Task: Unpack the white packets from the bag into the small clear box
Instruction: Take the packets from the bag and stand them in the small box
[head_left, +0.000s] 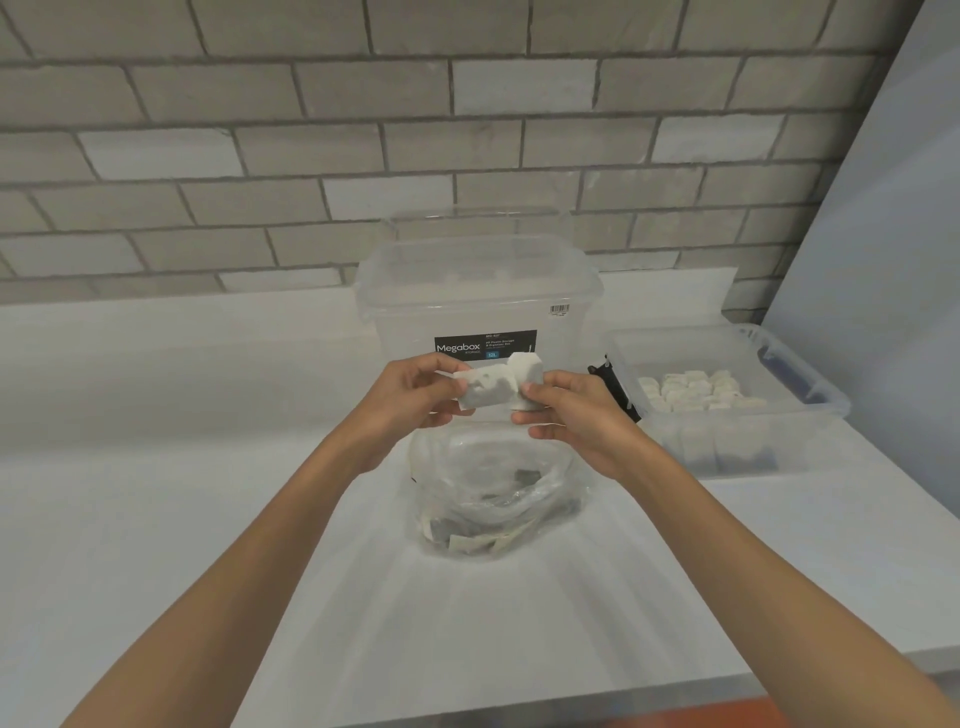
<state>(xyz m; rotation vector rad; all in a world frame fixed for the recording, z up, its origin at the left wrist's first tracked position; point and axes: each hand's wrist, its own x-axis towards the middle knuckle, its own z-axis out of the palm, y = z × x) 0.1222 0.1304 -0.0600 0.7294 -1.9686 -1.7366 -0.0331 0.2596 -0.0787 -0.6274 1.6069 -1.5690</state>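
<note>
**Two hands hold white packets above the bag, in front of the Megabox**

Head view. The landmark here is the tall clear storage box (478, 291) at the back of the white counter (208, 415). Directly in front of it, both hands are raised and hold white packets (488, 387) between them. The left hand (410, 395) pinches the left end with thumb and curled fingers. The right hand (576, 415) pinches the right end, where a second white piece (527, 366) stands up. I cannot tell if the two pieces are joined or separate.

The clear plastic bag (498, 499) lies on the counter in front of the tall box, below the hands. Its mouth is open and some pale packets are visible at its bottom. The small clear box (727, 447) stands to the right of the tall box and already has a group of white packets (696, 389) inside.

In my judgement the packets are light and soft. The held one looks lumpy and a little bent, so it gives under the fingers. A gentle pinch at the ends or edges seems enough, and a hard squeeze could crush or tear it. The bag is thin and limp, so it may lift when a packet is pulled out.

Writing: the black label (485, 345) on the tall box reads "Megabox", with "STORAGE" below it and a blue tag "12L". The other lines are too small to read. A barcode sticker (559, 310) is above and right of the label, and its digits are not readable.
</note>
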